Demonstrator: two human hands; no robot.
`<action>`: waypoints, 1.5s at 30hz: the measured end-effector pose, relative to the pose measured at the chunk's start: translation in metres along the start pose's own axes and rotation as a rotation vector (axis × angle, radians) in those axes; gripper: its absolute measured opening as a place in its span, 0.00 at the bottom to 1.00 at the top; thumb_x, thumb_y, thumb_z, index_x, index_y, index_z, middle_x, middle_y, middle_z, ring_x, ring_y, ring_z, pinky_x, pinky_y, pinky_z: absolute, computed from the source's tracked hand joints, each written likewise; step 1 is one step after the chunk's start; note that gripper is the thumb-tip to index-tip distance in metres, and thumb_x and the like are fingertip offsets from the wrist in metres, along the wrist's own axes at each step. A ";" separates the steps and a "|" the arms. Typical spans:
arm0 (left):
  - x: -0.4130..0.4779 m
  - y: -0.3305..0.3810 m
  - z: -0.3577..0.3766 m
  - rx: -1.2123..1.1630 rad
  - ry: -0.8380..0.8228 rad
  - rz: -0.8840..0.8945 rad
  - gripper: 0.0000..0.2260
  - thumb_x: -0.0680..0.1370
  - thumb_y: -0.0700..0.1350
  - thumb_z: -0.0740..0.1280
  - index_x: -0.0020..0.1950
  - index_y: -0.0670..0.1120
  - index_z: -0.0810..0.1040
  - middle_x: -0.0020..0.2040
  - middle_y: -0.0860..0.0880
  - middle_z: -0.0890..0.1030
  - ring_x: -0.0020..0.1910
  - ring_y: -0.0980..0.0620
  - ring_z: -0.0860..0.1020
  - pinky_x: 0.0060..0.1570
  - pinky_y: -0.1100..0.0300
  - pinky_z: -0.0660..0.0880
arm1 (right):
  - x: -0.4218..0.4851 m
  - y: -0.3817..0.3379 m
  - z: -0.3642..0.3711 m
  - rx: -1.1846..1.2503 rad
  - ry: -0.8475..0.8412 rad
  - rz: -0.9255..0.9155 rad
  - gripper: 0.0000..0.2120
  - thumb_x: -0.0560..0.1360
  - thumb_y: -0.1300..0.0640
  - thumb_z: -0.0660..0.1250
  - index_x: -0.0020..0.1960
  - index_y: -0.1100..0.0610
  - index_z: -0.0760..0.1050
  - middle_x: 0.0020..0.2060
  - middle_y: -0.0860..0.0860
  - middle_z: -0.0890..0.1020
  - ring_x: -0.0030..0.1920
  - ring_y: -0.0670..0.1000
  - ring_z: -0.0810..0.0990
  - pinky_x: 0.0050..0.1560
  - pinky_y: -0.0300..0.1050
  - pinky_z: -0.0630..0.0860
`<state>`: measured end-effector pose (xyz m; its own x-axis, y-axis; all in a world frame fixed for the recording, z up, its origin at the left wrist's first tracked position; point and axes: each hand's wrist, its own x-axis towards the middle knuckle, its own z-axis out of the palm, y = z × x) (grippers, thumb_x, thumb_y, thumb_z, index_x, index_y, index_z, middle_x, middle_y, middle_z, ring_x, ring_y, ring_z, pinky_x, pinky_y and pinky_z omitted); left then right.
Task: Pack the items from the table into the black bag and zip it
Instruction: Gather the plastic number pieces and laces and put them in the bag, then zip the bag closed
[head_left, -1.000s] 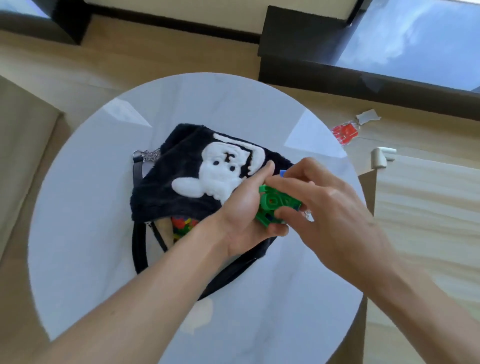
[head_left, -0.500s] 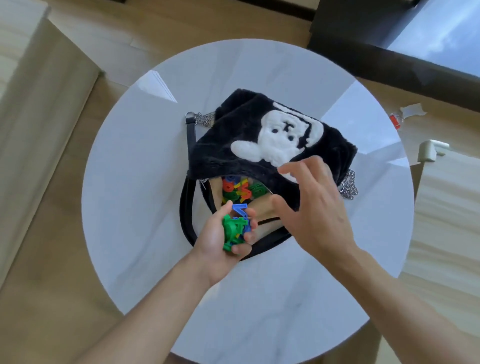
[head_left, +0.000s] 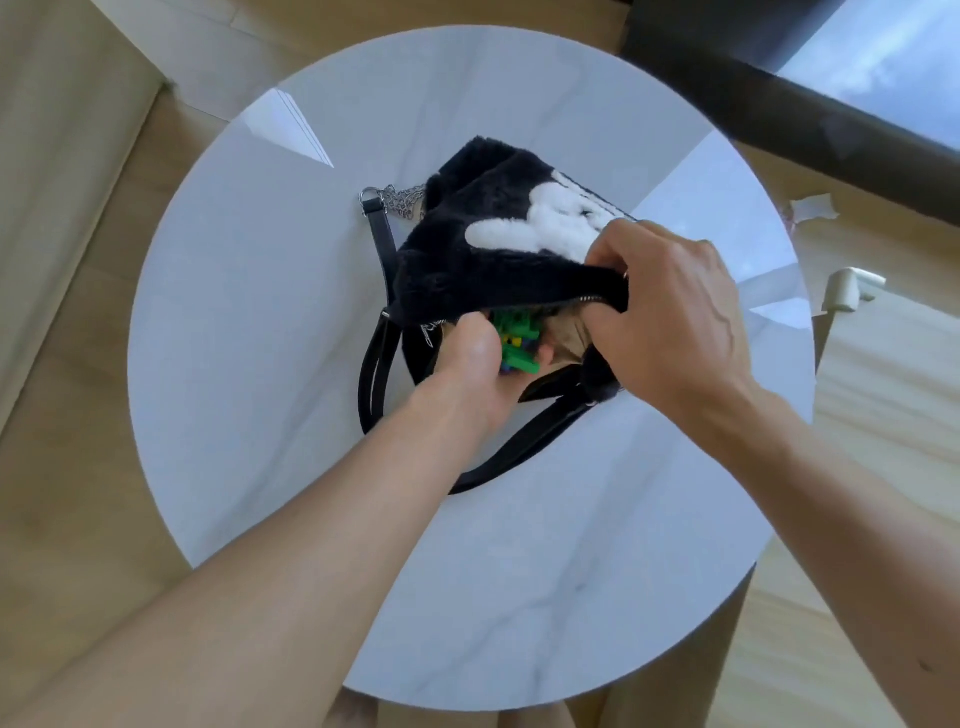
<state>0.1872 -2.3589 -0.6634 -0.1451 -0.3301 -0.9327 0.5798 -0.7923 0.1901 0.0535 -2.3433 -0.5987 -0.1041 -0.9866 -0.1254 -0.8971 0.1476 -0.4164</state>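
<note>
Bright daylight pours in from the window (head_left: 883, 67) at upper right, throwing pale angular glare patches across the glossy white surface (head_left: 291, 130). Shadows stay soft. The wide lens bows the edges, and the picture looks slightly soft overall.

left hand (head_left: 470, 364): was above the bag's near edge with the green toy pieces (head_left: 514, 338), now pushed into the bag's mouth with them | right hand (head_left: 670, 312): was open over the bag (head_left: 483, 260), now gripping its upper furry edge and lifting it, mouth wider | white figure: now partly covered by right hand
</note>
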 end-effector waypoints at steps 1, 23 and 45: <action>-0.001 0.002 0.003 -0.037 -0.024 0.024 0.17 0.82 0.40 0.53 0.67 0.40 0.75 0.62 0.37 0.79 0.52 0.40 0.81 0.36 0.56 0.81 | 0.000 -0.001 -0.003 0.011 0.008 0.002 0.10 0.63 0.62 0.66 0.44 0.54 0.73 0.37 0.49 0.76 0.38 0.55 0.72 0.44 0.45 0.63; -0.048 0.011 -0.059 0.728 -0.192 0.316 0.19 0.80 0.32 0.54 0.59 0.46 0.80 0.55 0.50 0.85 0.54 0.55 0.83 0.53 0.64 0.80 | -0.030 0.008 0.029 0.025 -0.037 0.036 0.13 0.67 0.59 0.69 0.50 0.50 0.73 0.44 0.44 0.76 0.45 0.49 0.73 0.52 0.45 0.63; 0.019 0.098 -0.103 1.552 -0.059 1.066 0.30 0.66 0.59 0.75 0.62 0.51 0.67 0.42 0.60 0.78 0.38 0.60 0.78 0.39 0.60 0.75 | -0.098 -0.089 0.163 0.798 -0.183 1.086 0.16 0.70 0.47 0.74 0.50 0.54 0.73 0.44 0.50 0.82 0.45 0.55 0.83 0.45 0.51 0.80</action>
<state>0.3238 -2.3897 -0.6938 -0.3046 -0.9194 -0.2489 -0.7048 0.0418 0.7082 0.2137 -2.2485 -0.6965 -0.4791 -0.3340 -0.8117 0.0969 0.8990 -0.4271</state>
